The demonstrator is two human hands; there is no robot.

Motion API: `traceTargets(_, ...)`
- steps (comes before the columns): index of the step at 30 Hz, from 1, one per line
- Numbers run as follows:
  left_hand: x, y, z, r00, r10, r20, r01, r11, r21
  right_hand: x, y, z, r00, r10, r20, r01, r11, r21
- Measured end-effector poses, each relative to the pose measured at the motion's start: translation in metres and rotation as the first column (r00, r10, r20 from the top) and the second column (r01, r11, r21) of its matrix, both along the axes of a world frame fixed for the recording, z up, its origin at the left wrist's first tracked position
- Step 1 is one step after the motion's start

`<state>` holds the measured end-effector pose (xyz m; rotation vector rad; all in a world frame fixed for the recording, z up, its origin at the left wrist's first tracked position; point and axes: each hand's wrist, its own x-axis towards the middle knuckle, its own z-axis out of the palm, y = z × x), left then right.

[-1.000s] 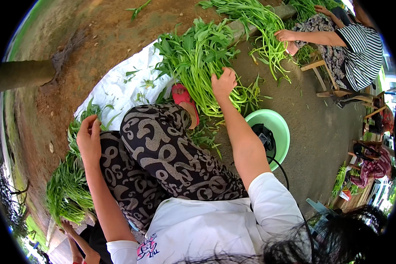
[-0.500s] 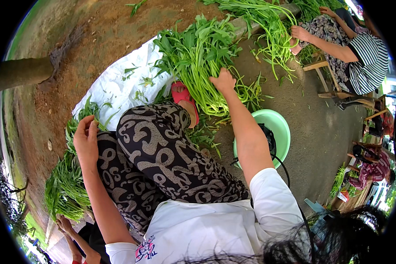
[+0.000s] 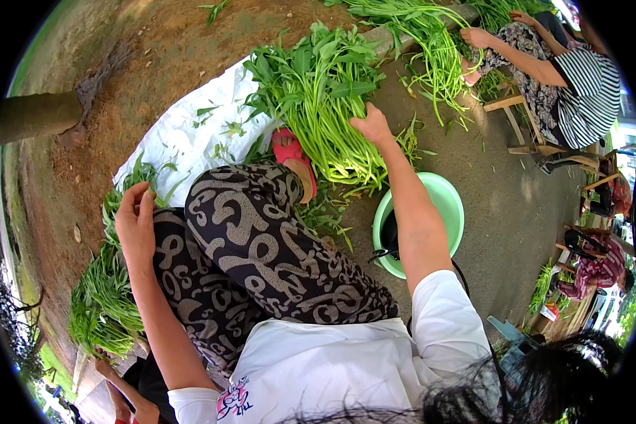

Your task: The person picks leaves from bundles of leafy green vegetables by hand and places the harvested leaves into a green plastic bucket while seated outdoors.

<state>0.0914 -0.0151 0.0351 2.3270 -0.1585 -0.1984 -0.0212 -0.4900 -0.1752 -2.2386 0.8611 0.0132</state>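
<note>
A large heap of water spinach (image 3: 328, 106) lies in front of me, leaves toward the far side and pale stems toward me. My right hand (image 3: 374, 127) is closed at the right edge of its stems, thumb on top and the other fingertips partly hidden. Beside my left thigh, my left hand (image 3: 135, 225) hovers with loosely curved fingers, thumb a little apart, over more leafy greens (image 3: 109, 290). Nothing shows clearly in it. Under the heap's left part spreads a white plastic sheet (image 3: 184, 120), strewn with loose leaves.
A light-green basin (image 3: 454, 212) with something dark inside stands under my right forearm. My foot in a red sandal (image 3: 287, 147) is against the heap. At far right a person in a striped shirt (image 3: 590, 92) handles more greens. A tree trunk (image 3: 39, 119) stands at left.
My right hand has moved to the right, and the stems at the heap's near end have spread that way with it. My left hand has hardly moved.
</note>
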Motion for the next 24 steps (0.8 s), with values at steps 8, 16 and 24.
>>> traceTargets(8,-0.002,0.001,0.002,1.000,0.010,0.002,-0.010,1.000,-0.020,0.010,0.006,0.040,0.980,0.030,-0.198,-0.048,0.995,-0.087)
traceTargets(16,-0.001,0.001,0.001,1.000,0.015,0.001,-0.015,0.999,-0.029,0.035,0.027,0.106,0.921,0.051,-0.387,-0.180,0.935,-0.306)
traceTargets(24,0.001,0.005,-0.002,1.000,0.009,-0.001,-0.009,0.999,-0.043,0.034,0.009,0.082,0.968,0.049,-0.247,-0.084,0.987,-0.134)
